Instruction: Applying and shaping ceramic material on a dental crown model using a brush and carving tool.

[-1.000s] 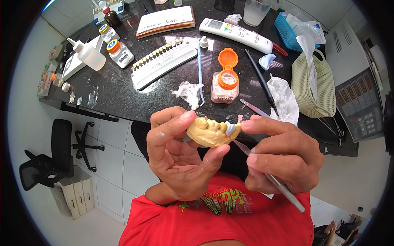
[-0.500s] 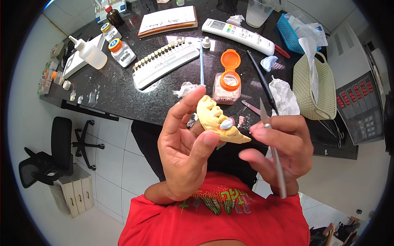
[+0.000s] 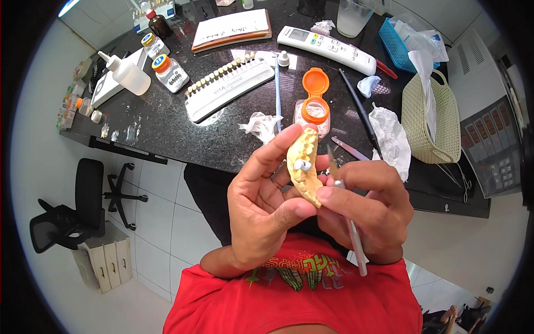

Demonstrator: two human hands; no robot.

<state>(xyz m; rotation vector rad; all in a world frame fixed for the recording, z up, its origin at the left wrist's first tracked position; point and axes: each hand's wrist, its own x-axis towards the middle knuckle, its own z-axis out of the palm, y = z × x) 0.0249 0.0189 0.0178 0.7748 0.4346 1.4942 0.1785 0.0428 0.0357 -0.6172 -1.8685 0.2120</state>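
A yellow dental cast (image 3: 305,146), turned lengthwise away from me, has a pale blue-grey tooth piece (image 3: 302,165) along its teeth. My left hand (image 3: 256,211) grips it between fingers and thumb. My right hand (image 3: 375,211) is closed on a slim metal knife (image 3: 356,242), held like a pen with the blade pointing up beside the cast, and a fingertip of it rests at the cast's near end. Just beyond stands a jar of pale pink powder with an open orange flip lid (image 3: 315,82).
Black worktop (image 3: 167,133) holds a shade guide (image 3: 222,94), squeeze bottle (image 3: 128,75), small jars, notepad, remote (image 3: 328,50), instruments, crumpled tissue and baskets (image 3: 428,128). A control panel (image 3: 498,150) stands right, an office chair (image 3: 86,203) lower left. Part of another person (image 3: 445,317) appears lower right.
My left hand has moved slightly right and turned the cast from crosswise to lengthwise. My right hand left the cast, then came back to its near end, the knife now held more upright.
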